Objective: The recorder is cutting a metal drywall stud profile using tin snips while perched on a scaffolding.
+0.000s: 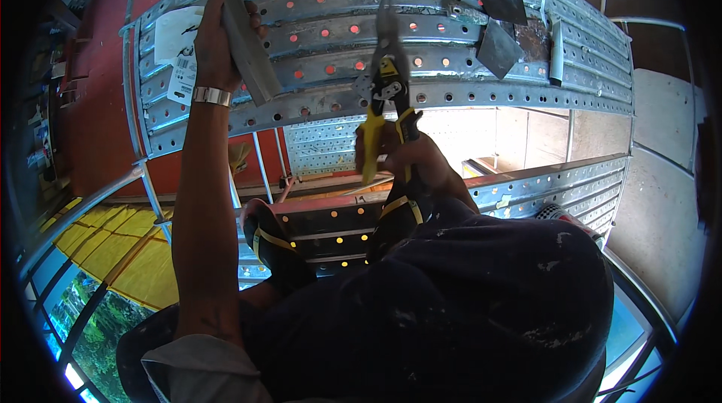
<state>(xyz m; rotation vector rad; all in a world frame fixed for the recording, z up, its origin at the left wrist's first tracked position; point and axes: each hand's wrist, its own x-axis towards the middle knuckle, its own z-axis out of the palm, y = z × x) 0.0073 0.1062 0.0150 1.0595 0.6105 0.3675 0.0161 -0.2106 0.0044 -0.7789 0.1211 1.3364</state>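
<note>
My left hand [216, 46] is wrapped round a long grey metal channel [241, 31], which slants across the far left part of a perforated metal scaffold platform [323, 8]. The lower end of the channel reaches the platform's near edge. In my right hand [425, 159] is a pair of tin snips [389, 68] with yellow and black handles. Their handles are spread somewhat, and the jaws point away from me over the platform, slightly blurred. A gap separates the snips from the channel. Part of my right hand's fingers is hidden behind the handles.
Two dark flat pieces [500, 1] and a grey tube-like piece [556, 53] lie on the platform's right part. White packaging [177, 38] rests at its left. A lower perforated plank [541, 189] runs beneath, near my shoes [272, 241]. Scaffold tubes [150, 192] and yellow sheeting [128, 253] stand left.
</note>
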